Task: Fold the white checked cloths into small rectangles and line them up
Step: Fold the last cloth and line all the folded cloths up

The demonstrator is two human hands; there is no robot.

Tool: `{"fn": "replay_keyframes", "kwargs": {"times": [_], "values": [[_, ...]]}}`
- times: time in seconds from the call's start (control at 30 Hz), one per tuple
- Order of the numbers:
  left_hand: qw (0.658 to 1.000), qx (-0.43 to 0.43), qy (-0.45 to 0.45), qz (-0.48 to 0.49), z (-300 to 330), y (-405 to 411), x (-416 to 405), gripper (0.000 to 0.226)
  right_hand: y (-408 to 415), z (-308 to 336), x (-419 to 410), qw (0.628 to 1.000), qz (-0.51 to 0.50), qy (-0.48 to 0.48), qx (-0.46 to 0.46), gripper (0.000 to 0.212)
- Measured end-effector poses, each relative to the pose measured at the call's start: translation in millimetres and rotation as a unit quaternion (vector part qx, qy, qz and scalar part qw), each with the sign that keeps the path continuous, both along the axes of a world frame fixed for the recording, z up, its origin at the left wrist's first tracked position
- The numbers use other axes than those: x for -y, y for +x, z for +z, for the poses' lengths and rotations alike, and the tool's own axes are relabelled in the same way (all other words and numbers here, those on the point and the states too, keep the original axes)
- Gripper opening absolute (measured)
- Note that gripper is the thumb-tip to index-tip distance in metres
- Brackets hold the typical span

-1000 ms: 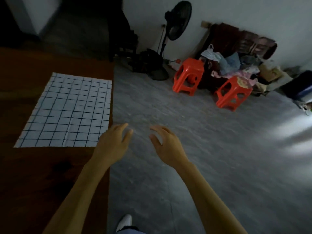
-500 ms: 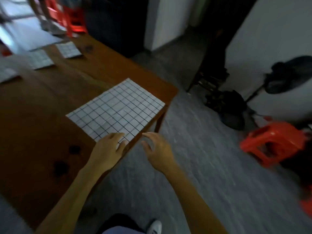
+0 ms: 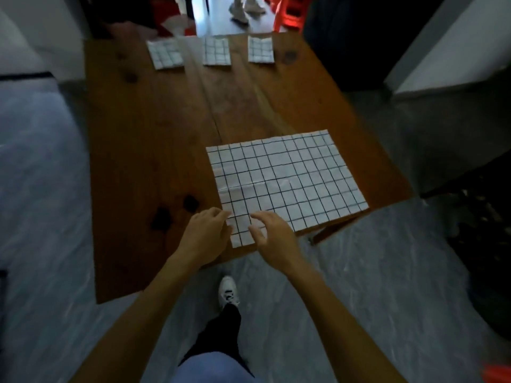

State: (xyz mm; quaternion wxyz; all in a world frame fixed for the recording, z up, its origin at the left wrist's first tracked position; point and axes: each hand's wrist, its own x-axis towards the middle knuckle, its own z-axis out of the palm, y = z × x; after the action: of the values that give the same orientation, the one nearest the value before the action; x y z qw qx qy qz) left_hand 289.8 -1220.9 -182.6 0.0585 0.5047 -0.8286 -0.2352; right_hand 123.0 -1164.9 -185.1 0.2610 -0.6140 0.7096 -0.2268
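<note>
1. Three folded cloths lie in a row along the far edge of the bench (image 3: 166, 150): the left folded cloth (image 3: 165, 54), the middle folded cloth (image 3: 216, 51) and the right folded cloth (image 3: 260, 49). I judge these done; the left one sits slightly askew.
2. One unfolded cloth (image 3: 284, 181) lies flat at the near right corner of the bench, its near corner reaching the bench edge. I judge this piece has no folds made yet, so all its folding and its placing in the row remain.
3. Left hand (image 3: 206, 234): fingers loosely curled, at the cloth's near left corner; I cannot tell whether they pinch it.
4. Right hand (image 3: 272, 233): fingers spread and slightly bent above the near edge, holding nothing.
5. Hard to read: the image is dim and blurred, the folded cloths' layers are indistinct, and the bench's far end is partly cut off by clutter and someone's feet (image 3: 246, 8).
</note>
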Motion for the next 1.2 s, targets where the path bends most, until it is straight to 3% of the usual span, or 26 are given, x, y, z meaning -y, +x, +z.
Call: {"fn": "replay_keyframes", "kwargs": {"times": [0.37, 0.67, 0.93, 1.0, 1.1, 1.2], "values": [[0.981, 0.02, 0.047, 0.187, -68, -33, 70, 0.046, -29, -31, 135, 0.989, 0.117, 0.061, -0.071, 0.036], [0.925, 0.087, 0.104, 0.354, -90, -88, 78, 0.062, -31, -58, 226, 0.952, 0.272, 0.053, -0.131, 0.037], [0.864, 0.06, 0.138, 0.48, -93, -120, 84, 0.023, -43, -82, 259, 0.915, 0.392, 0.067, -0.074, 0.04], [0.839, 0.027, 0.151, 0.522, -87, -124, 90, 0.013, -49, -81, 264, 0.914, 0.397, 0.062, -0.045, 0.038], [0.779, -0.09, 0.202, 0.587, -71, -126, 108, 0.017, -57, -80, 266, 0.926, 0.377, 0.033, -0.003, 0.035], [0.766, -0.15, 0.202, 0.591, -56, -123, 131, 0.032, -64, -76, 260, 0.941, 0.335, 0.005, 0.04, 0.03]]}}
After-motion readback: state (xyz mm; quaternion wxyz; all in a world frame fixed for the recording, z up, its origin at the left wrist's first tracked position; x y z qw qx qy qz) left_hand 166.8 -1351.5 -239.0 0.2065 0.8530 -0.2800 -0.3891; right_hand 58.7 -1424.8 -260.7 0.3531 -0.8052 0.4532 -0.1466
